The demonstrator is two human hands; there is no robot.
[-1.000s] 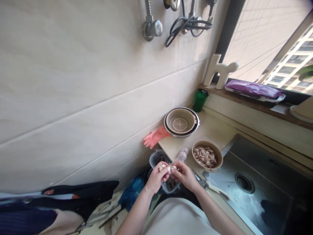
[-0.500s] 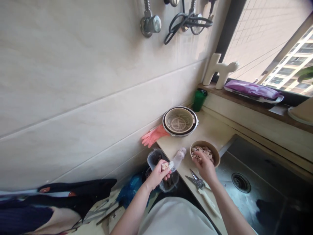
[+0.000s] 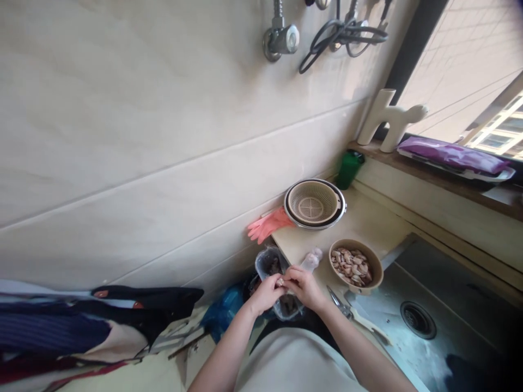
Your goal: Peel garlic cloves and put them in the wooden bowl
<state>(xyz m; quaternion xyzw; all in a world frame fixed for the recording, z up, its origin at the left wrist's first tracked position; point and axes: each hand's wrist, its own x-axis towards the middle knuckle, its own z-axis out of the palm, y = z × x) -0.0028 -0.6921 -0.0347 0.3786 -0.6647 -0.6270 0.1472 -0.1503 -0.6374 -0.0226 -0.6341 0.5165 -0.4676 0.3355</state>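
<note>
Pale garlic clove [image 3: 280, 281] sits pinched between both hands now, over the clear plastic tub [image 3: 273, 262] at the desk [image 3: 363, 220] edge. Half a sec ago the right hand [image 3: 304, 286] was out at the tan bowl [image 3: 377, 268], fingers in among the cloves [image 3: 352, 264]; it's back at centre, thumb & forefinger meeting the left hand's fingertips. Left hand [image 3: 265, 294] has barely shifted, same spot by the tub. Reads like the right hand fetched a fresh clove from the bowl & brought it in, so a new peel round looks to be starting, tho the clove is too small to tell skin-on or off.

Grip: left is clenched on the clove from below, right nips it from the top. Both curled, nothing else in them.

Bowl still heaped w/ cloves, so plenty left by the look of it. Dark scraps in the tub, prob. skins. Small clear bottle [image 3: 311, 260] lies on the desk just beside the right hand, between tub & bowl. Scissors [image 3: 347, 311] lie untouched near the sink [image 3: 445, 305] rim, right of the wrist. Beige colander [image 3: 314, 203] in its steel bowl stands further back, pink rubber glove [image 3: 267, 224] draped off the desk's left edge, green cup [image 3: 348, 169] in the corner. View has also swung a bit since, window less in shot
</note>
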